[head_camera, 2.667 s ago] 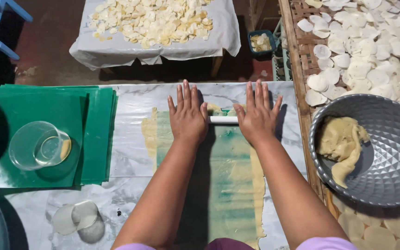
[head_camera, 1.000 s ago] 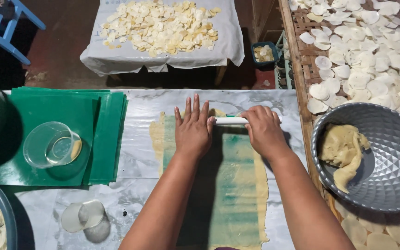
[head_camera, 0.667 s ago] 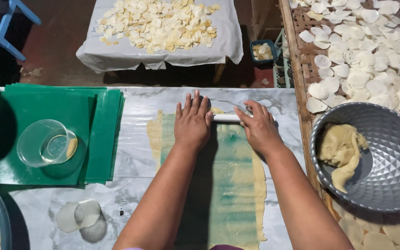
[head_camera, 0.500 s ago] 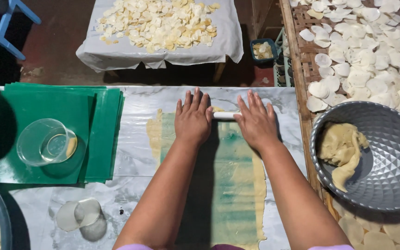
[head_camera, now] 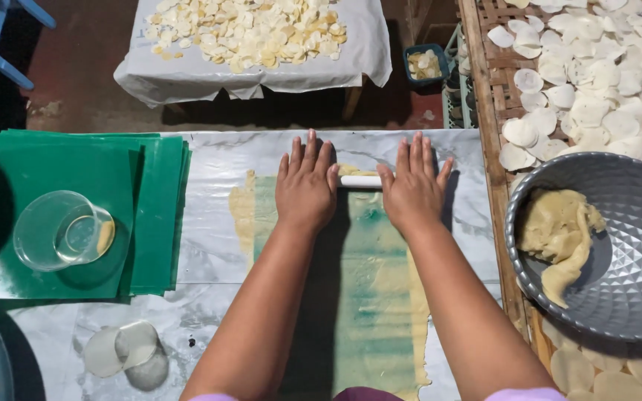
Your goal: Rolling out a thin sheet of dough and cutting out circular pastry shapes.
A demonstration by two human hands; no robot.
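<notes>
My left hand [head_camera: 306, 186] and my right hand [head_camera: 412, 189] lie flat, fingers spread, on a white rolling pin [head_camera: 360, 180] at the far end of a long thin sheet of yellowish dough [head_camera: 395, 297]. The dough is spread over a green plastic sheet [head_camera: 365, 245] on the marble-patterned table [head_camera: 209, 223]. Only the pin's middle shows between my hands. My forearms reach over the dough from the near edge.
A stack of green plastic sheets [head_camera: 150, 208] lies left, with a clear plastic cup [head_camera: 61, 230] on it. A grey metal bowl [head_camera: 633, 245] with dough lump [head_camera: 559, 230] sits right. Round dough discs [head_camera: 596, 74] dry on a bamboo rack; more cover a white-clothed table [head_camera: 254, 37].
My hands rolled the pin a little forward and back on the dough; my right hand went from curled over the pin to lying flat on it.
</notes>
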